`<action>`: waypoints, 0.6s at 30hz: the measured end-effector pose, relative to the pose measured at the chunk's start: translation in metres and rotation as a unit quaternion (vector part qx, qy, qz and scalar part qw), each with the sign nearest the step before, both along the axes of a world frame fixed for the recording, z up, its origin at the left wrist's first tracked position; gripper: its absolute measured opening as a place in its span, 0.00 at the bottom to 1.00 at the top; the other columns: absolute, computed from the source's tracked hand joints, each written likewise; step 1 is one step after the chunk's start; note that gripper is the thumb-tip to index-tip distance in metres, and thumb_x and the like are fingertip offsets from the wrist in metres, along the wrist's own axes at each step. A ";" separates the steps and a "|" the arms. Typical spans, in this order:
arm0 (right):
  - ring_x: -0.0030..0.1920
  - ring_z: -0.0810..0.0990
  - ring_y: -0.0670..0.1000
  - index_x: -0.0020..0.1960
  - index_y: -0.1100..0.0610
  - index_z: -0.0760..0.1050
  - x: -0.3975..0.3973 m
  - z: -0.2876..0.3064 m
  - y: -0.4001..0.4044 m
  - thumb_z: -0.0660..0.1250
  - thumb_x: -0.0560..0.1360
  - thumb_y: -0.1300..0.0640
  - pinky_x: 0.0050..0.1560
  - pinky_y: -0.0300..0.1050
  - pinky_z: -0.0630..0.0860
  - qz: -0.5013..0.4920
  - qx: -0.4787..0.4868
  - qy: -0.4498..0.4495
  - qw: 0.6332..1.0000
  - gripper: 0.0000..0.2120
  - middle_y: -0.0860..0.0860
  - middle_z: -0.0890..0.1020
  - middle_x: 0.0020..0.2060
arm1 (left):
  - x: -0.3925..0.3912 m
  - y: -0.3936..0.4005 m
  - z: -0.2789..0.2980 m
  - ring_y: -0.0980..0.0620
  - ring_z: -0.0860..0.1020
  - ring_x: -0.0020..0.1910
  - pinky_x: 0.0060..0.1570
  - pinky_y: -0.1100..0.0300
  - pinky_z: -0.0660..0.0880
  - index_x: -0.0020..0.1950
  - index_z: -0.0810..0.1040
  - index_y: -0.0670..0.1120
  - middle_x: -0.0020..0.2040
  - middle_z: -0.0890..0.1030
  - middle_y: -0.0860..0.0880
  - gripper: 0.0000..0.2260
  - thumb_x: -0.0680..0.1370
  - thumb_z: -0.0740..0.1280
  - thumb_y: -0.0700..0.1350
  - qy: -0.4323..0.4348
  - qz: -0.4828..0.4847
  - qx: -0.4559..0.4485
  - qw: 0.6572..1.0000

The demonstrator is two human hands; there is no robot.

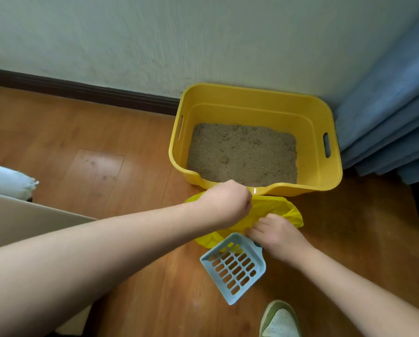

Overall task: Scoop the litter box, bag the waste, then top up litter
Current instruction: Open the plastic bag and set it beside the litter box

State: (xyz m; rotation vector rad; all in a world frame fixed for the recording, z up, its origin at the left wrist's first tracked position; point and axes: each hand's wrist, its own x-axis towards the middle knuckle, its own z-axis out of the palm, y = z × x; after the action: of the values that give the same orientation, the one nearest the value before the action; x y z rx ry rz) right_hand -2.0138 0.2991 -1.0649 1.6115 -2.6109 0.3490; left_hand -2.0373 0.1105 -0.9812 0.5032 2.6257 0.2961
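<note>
- The yellow litter box (308,152) sits on the wooden floor (94,147) right of centre in the frame, its far side against the pale wall (179,40), with a slot handle cut in each short end.
- Tan cat litter (242,154) covers the bottom of the box in an uneven layer with small dents in it.
- A yellow plastic bag (284,207) lies on the floor just below the box's near rim, at the centre of the frame, its mouth gathered between the two hands.
- The left hand (225,203) reaches in from the lower left, curled into a fist on the bag's upper left edge; its fingers are turned away from the camera, so the pinch itself is hidden.
- The right hand (276,234) comes in from the lower right, its fingers (259,226) bent and closed on the bag's near edge.
- The same hand also holds the handle of a pale blue slotted litter scoop (235,266); the scoop's head points to the lower left, and whether it rests on the floor cannot be told.
- Blue curtain folds (393,113) hang at the right edge, beside the box.
- A dark skirting board (82,91) runs along the wall's foot.
- A green and white shoe (280,319) shows at the bottom edge.
- A white sack end (6,178) lies at the left edge, above a beige panel (21,220).
</note>
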 end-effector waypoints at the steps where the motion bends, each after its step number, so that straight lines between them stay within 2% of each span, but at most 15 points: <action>1: 0.29 0.74 0.52 0.43 0.56 0.80 0.000 0.001 0.000 0.62 0.73 0.59 0.28 0.43 0.67 -0.002 -0.004 0.007 1.000 0.08 0.50 0.75 0.29 | 0.006 0.000 -0.008 0.43 0.78 0.41 0.39 0.54 0.74 0.48 0.80 0.41 0.43 0.81 0.42 0.14 0.82 0.57 0.46 -0.030 -0.008 -0.026 0.999; 4: 0.29 0.72 0.51 0.41 0.55 0.78 0.004 -0.001 0.001 0.62 0.73 0.61 0.29 0.43 0.65 0.000 -0.003 0.010 1.000 0.07 0.49 0.73 0.28 | 0.016 -0.015 -0.027 0.42 0.77 0.42 0.37 0.55 0.71 0.51 0.80 0.41 0.49 0.82 0.42 0.15 0.83 0.56 0.46 -0.093 -0.030 -0.108 0.989; 7: 0.28 0.71 0.50 0.38 0.54 0.74 0.005 -0.005 0.000 0.62 0.71 0.61 0.28 0.43 0.65 0.000 0.005 0.000 1.000 0.06 0.48 0.72 0.28 | 0.029 -0.033 -0.040 0.41 0.80 0.47 0.38 0.54 0.73 0.52 0.81 0.42 0.50 0.82 0.43 0.12 0.82 0.58 0.43 -0.115 -0.075 -0.186 0.973; 10: 0.28 0.70 0.50 0.34 0.54 0.71 0.005 -0.010 -0.001 0.61 0.73 0.58 0.27 0.42 0.63 -0.006 0.004 0.000 1.000 0.09 0.49 0.71 0.28 | 0.038 -0.040 -0.053 0.41 0.80 0.46 0.38 0.54 0.74 0.49 0.82 0.40 0.48 0.83 0.43 0.10 0.79 0.60 0.37 -0.074 -0.194 -0.205 0.956; 13: 0.29 0.70 0.50 0.32 0.54 0.71 0.005 -0.014 0.000 0.60 0.75 0.55 0.28 0.42 0.64 -0.010 0.009 -0.002 1.000 0.13 0.49 0.71 0.29 | 0.037 -0.042 -0.063 0.43 0.76 0.51 0.40 0.53 0.70 0.49 0.83 0.39 0.52 0.81 0.43 0.12 0.79 0.59 0.37 0.009 -0.331 -0.156 0.931; 15: 0.30 0.72 0.50 0.32 0.54 0.72 0.005 -0.019 0.003 0.59 0.74 0.54 0.29 0.42 0.66 -0.012 0.025 -0.007 1.000 0.12 0.48 0.73 0.29 | 0.034 -0.045 -0.070 0.45 0.76 0.51 0.45 0.54 0.72 0.45 0.83 0.40 0.53 0.80 0.45 0.11 0.77 0.61 0.38 0.067 -0.397 -0.122 0.907; 16: 0.31 0.73 0.50 0.33 0.54 0.72 0.006 -0.022 0.004 0.59 0.74 0.54 0.30 0.42 0.68 -0.010 0.032 -0.013 0.999 0.12 0.48 0.73 0.30 | 0.033 -0.047 -0.074 0.44 0.76 0.53 0.48 0.52 0.74 0.46 0.83 0.38 0.55 0.80 0.44 0.10 0.77 0.61 0.37 0.048 -0.406 -0.122 0.904; 18: 0.33 0.76 0.50 0.33 0.53 0.75 0.004 -0.027 0.007 0.58 0.75 0.53 0.33 0.41 0.71 -0.003 0.050 -0.034 0.998 0.14 0.47 0.76 0.31 | 0.032 -0.053 -0.082 0.40 0.74 0.61 0.56 0.47 0.74 0.55 0.81 0.37 0.62 0.76 0.41 0.10 0.77 0.63 0.36 -0.050 -0.388 -0.176 0.903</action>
State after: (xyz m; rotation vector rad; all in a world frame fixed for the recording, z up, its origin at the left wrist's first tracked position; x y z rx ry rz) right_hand -2.0098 0.3064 -1.0917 1.6494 -2.7245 0.2813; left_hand -2.0055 0.0572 -1.0635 1.2833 2.0891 -0.3882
